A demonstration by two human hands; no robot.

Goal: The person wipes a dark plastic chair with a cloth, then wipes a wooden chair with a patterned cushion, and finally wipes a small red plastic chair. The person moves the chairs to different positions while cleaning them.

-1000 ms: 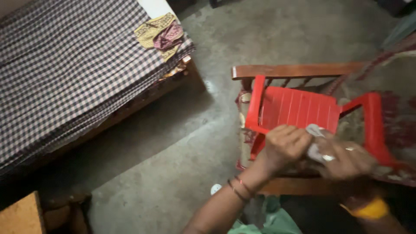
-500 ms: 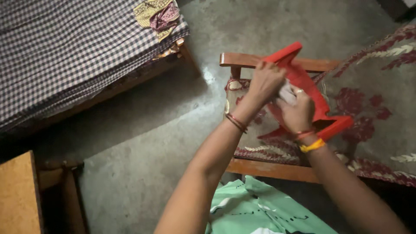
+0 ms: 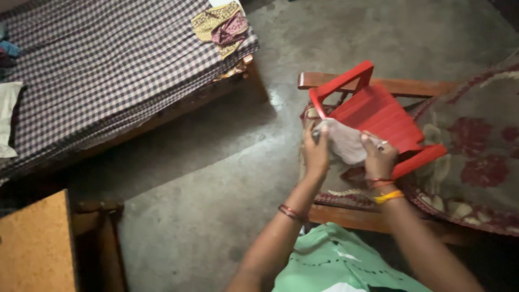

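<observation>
Fingers of both hands are closed on a pale grey cloth (image 3: 346, 143) pressed against a small red plastic chair (image 3: 378, 116). Only the head view shows this, and everything below is placed from that chair.

Left hand (image 3: 315, 153) pinches the cloth's near-left corner at the chair's lower left edge, fingers curled tight. Right hand (image 3: 379, 158) grips the cloth's other end, thumb on top, just where the slatted red panel meets the lower arm. The chair is tilted, one leg pointing up and away, and it rests on a floral red cushion (image 3: 476, 162) of a wooden-framed seat (image 3: 411, 86).

Risks, as I judge them: the chair looks propped only by the two hands and the soft cushion, so a hard rub could tip it off the wooden frame toward the concrete floor (image 3: 216, 189) to its left. The cloth could also snag between the slats and slip from the left pinch.

Well left of the chair stands a bed with a checked cover (image 3: 108, 70), folded fabrics (image 3: 224, 27) at its corner.
</observation>
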